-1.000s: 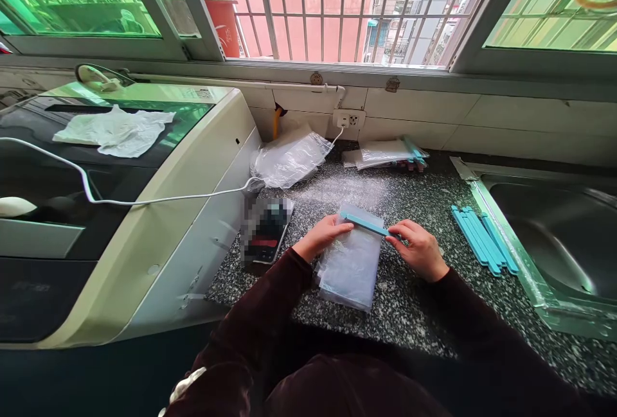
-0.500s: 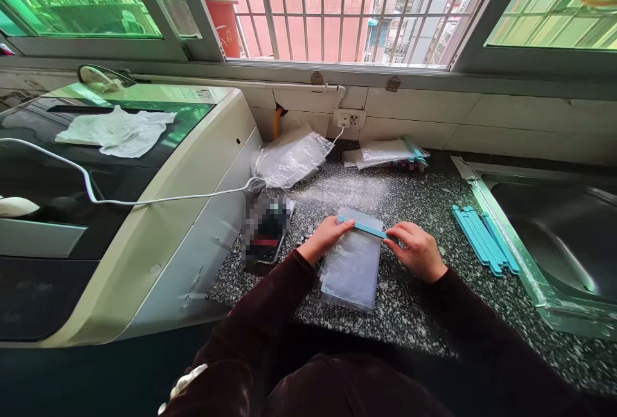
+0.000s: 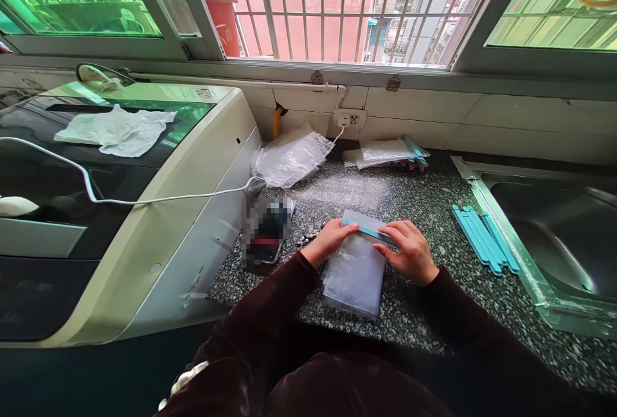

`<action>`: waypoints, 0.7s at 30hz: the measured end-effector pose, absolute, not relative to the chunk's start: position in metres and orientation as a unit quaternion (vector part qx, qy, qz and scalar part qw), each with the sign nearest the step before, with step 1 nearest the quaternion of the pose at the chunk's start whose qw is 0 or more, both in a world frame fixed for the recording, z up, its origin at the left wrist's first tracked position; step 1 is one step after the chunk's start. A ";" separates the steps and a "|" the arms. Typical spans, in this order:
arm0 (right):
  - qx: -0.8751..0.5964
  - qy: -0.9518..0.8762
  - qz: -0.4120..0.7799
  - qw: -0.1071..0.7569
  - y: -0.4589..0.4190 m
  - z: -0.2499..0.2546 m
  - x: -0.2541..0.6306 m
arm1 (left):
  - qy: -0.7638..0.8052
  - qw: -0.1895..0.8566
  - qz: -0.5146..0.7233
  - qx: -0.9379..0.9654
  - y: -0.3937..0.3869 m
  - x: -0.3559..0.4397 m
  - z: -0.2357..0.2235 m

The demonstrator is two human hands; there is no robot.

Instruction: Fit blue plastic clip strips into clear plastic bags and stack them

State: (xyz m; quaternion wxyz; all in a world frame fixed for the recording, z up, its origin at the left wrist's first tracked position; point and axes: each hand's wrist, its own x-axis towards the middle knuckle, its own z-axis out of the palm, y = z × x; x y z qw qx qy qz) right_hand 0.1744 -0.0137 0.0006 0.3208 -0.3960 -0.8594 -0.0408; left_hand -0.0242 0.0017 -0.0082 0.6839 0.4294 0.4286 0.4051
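Observation:
A light-blue bag sealing clip [image 3: 369, 231] lies across the upper part of a clear plastic bag [image 3: 354, 279], which rests on the speckled counter with at least one more bag layer under it. My left hand [image 3: 332, 239] is closed on the clip's left end, thumb on top. My right hand [image 3: 407, 251] is closed around the clip's right end, with the fingers over the strip and the thumb below it; that end is partly hidden. To the right lie several loose blue clips [image 3: 484, 240], side by side and partly overlapping.
A blurred phone [image 3: 267, 230] lies left of my hands. Behind are a heap of clear plastic [image 3: 294, 157] and a stack of bags with blue clips [image 3: 390, 152]. A sink [image 3: 554, 230] borders the right; a washing machine [image 3: 193, 211] with a white cable [image 3: 178, 198] stands left.
My right hand has slid a little left along the clip, its fingers now over the strip. The left hand, clip and bag have shifted slightly right.

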 end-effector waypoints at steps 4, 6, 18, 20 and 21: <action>-0.383 -0.864 -0.049 0.324 -0.014 0.000 0.173 | 0.421 0.688 0.404 0.432 0.001 -0.026 -0.010; -0.372 -0.862 -0.054 0.340 -0.014 0.000 0.173 | 0.414 0.690 0.397 0.441 0.002 -0.027 -0.011; -0.356 -0.847 -0.060 0.389 -0.011 -0.004 0.177 | 0.358 0.724 0.378 0.453 0.004 -0.039 -0.002; -0.357 -0.846 -0.060 0.392 -0.011 -0.004 0.177 | 0.357 0.723 0.383 0.451 0.004 -0.039 -0.001; -0.358 -0.845 -0.060 0.393 -0.011 -0.005 0.178 | 0.355 0.725 0.387 0.445 0.004 -0.038 -0.002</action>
